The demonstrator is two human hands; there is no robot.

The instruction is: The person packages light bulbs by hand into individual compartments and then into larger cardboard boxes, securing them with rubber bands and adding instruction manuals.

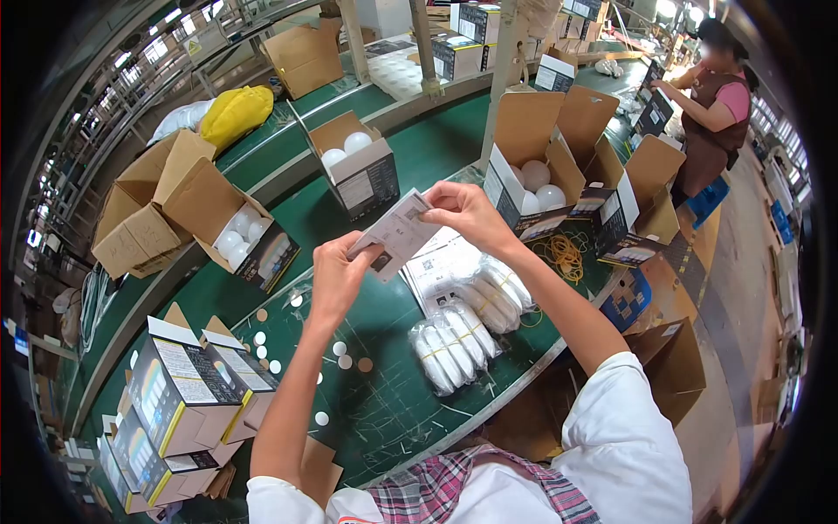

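Between my two hands is a folded printed leaflet (399,234), raised over the green work surface. My left hand (339,275) pinches its lower left end. At its upper right corner, the thumb and fingers of my right hand (467,214) are closed on it. Just below lies a stack of printed sheets (426,281). Beside the sheets are several white items in clear plastic wrap (449,345), bundled with yellow rubber bands. Behind my hands stands an open printed box (367,182) with round white bulbs (356,142) showing in it.
Open boxes holding bulbs stand at left (266,258) and right (532,210). Yellow rubber bands (563,256) lie near the right box. Printed boxes (188,397) are stacked lower left. Small white discs (340,348) are scattered on the green surface. A co-worker (711,113) stands far right.
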